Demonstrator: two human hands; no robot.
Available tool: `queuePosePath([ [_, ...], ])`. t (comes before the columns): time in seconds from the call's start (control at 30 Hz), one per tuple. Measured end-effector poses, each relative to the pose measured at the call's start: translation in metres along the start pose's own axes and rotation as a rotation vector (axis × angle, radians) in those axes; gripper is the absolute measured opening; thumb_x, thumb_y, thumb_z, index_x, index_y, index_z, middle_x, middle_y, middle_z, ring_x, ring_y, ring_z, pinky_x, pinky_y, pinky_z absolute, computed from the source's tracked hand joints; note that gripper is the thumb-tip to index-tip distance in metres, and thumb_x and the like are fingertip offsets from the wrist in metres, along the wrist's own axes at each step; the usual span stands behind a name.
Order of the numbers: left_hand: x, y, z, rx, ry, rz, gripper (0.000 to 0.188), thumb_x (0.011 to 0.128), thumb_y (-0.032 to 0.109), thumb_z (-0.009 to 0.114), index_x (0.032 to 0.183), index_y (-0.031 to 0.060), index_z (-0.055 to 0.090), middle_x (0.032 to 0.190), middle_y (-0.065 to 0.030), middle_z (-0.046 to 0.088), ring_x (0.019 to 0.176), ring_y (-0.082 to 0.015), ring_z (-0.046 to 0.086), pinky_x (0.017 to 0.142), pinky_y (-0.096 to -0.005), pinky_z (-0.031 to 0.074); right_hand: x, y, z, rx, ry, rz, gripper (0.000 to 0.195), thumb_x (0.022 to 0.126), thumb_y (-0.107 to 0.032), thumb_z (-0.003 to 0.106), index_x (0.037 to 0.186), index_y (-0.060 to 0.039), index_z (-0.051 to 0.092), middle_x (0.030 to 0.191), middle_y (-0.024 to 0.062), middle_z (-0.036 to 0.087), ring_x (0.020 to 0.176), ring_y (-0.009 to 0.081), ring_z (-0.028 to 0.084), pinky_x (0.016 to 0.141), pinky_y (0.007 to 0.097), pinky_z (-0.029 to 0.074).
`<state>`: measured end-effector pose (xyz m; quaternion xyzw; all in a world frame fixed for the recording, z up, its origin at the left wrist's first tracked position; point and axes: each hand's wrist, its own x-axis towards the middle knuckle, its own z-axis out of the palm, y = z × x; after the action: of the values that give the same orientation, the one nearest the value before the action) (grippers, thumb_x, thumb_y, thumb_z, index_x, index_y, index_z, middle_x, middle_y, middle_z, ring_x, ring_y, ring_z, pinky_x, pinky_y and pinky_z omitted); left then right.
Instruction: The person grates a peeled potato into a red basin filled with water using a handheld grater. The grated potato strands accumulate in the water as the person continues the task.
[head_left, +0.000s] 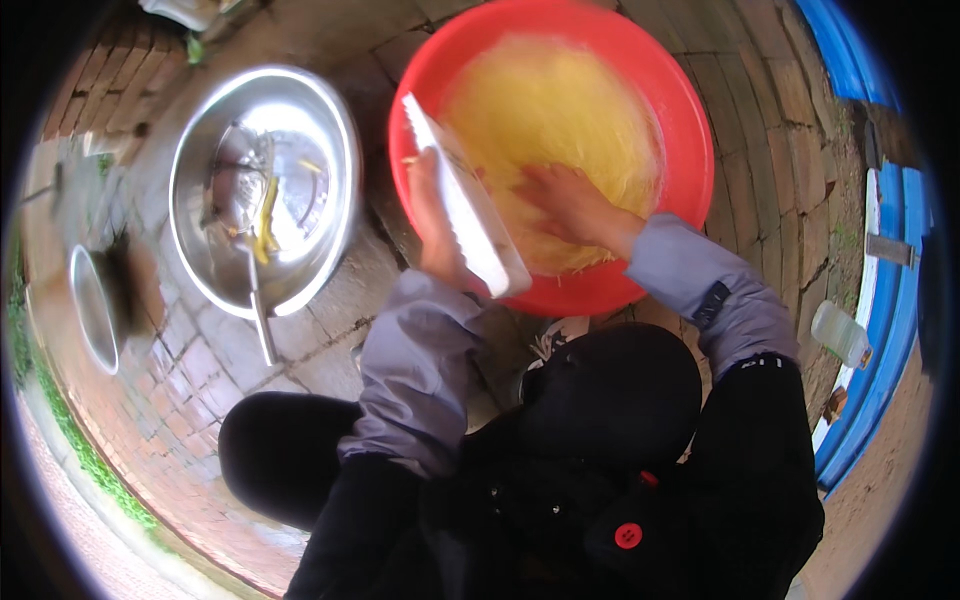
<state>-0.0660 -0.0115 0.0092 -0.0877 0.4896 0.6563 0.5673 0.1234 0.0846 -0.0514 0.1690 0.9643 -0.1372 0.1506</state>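
In front of me stands a red plastic basin (684, 142), holding a wide heap of fine yellow shreds (555, 97). My left hand (431, 217) grips a white tray-like piece (469, 210) with ridged edges, tilted over the basin's left side. Its exact kind is unclear. My right hand (566, 202) rests on the shreds with its fingers spread, and motion blurs the fingertips. It does not visibly grasp anything.
To the left, a shiny steel basin (196, 247) contains yellow strips (266, 221), and a metal handle (260, 330) leans over its rim. Farther left is a smaller metal bowl (94, 307). A clear plastic jug (840, 334) lies at right by a blue frame (885, 390). Brick paving (795, 157) surrounds everything.
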Motion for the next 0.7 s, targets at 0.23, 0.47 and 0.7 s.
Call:
queuePosePath([
  [0.23, 0.006, 0.015, -0.009, 0.034, -0.048, -0.039, 0.062, 0.084, 0.054, 0.044, 0.118, 0.0025, 0.051, 0.092, -0.0161, 0.060, 0.075, -0.0278, 0.060, 0.066, -0.0404, 0.051, 0.005, -0.029, -0.053, 0.169, -0.295, 0.190, 0.039, 0.083, -0.023, 0.062, 0.119, -0.0059, 0.060, 0.113, 0.0204, 0.058, 0.107, 0.0329, 0.056, 0.094, 0.0453, 0.040],
  [0.47, 0.025, 0.007, -0.020, 0.074, -0.021, 0.031, 0.056, 0.085, 0.050, 0.052, 0.115, 0.0032, 0.052, 0.085, -0.0141, 0.058, 0.065, -0.0257, 0.058, 0.057, -0.0381, 0.050, 0.108, -0.027, 0.061, -0.077, 0.511, -0.223, 0.012, 0.083, -0.018, 0.059, 0.090, -0.0084, 0.063, 0.094, 0.0188, 0.060, 0.082, 0.0326, 0.060, 0.075, 0.0402, 0.048],
  [0.7, 0.041, 0.002, -0.037, 0.068, -0.111, 0.123, 0.053, 0.087, 0.047, 0.051, 0.119, 0.0043, 0.053, 0.087, -0.0114, 0.059, 0.074, -0.0256, 0.059, 0.065, -0.0348, 0.050, 0.143, -0.017, 0.092, 1.060, 0.490, 0.273, 0.018, 0.088, -0.020, 0.049, 0.098, -0.0061, 0.055, 0.093, 0.0170, 0.059, 0.085, 0.0318, 0.058, 0.073, 0.0431, 0.046],
])
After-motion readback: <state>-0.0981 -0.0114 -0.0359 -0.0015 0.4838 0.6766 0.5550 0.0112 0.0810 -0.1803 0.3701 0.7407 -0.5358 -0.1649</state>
